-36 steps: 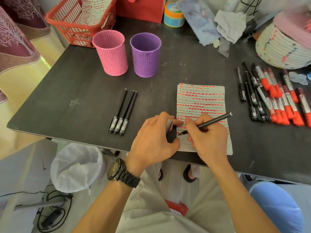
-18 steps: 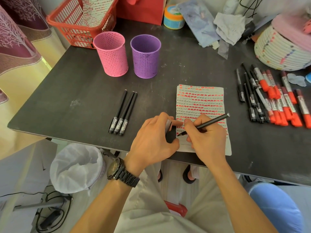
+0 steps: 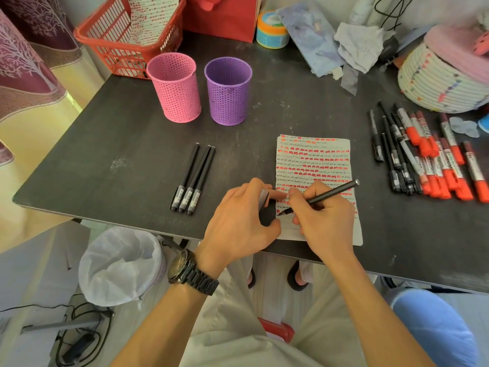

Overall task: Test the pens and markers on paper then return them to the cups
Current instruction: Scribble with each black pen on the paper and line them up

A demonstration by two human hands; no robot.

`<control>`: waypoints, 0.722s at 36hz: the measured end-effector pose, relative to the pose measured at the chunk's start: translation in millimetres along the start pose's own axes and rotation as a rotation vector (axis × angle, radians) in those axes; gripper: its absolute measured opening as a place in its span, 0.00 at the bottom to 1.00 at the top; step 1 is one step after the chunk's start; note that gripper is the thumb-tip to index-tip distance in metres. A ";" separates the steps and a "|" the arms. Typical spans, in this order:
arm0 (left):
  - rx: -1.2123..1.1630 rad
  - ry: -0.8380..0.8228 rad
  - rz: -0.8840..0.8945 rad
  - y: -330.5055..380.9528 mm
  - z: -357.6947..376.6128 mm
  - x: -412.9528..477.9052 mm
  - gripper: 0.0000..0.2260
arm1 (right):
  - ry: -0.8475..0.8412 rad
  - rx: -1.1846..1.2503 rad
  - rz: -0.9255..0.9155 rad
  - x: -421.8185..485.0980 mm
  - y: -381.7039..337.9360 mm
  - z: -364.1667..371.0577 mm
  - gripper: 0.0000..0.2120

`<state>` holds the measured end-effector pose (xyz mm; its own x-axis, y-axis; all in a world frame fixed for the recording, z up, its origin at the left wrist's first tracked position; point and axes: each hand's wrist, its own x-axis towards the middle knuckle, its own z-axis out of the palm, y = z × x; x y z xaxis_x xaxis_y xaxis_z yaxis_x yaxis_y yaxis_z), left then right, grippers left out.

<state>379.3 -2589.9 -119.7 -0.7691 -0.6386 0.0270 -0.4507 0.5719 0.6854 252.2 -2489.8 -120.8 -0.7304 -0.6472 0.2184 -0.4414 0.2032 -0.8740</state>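
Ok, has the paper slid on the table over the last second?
No. The paper keeps the same offset from the purple cup and from the three pens lying to its left. Only the camera view has shifted slightly.

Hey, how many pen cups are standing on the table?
2. The pink cup stands toward the far left of the table; the purple cup stands just right of it. No others seem hidden.

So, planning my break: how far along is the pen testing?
Done: the paper is nearly full; three black pens lie beside it. In hand: the right hand writes with a pen; the left hand pinches likely its cap. Left: the pile of pens and markers; pink cup and purple cup look empty.
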 end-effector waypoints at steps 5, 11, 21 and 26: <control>-0.003 -0.003 -0.002 1.2 -0.7 -0.2 0.20 | 0.000 -0.004 -0.002 0.3 0.6 0.1 0.14; -0.004 -0.007 -0.004 1.3 -0.2 0.0 0.19 | 0.006 -0.004 -0.004 0.3 1.3 0.0 0.14; -0.001 -0.003 -0.004 -0.9 1.2 0.5 0.19 | 0.004 -0.013 -0.003 0.3 1.9 -0.2 0.13; -0.006 -0.003 0.015 -1.3 0.5 0.2 0.19 | 0.010 -0.003 0.000 -0.1 1.3 0.1 0.13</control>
<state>379.5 -2590.5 -121.0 -0.7771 -0.6284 0.0348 -0.4366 0.5781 0.6894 251.8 -2489.5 -122.0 -0.7356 -0.6398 0.2226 -0.4430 0.2057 -0.8726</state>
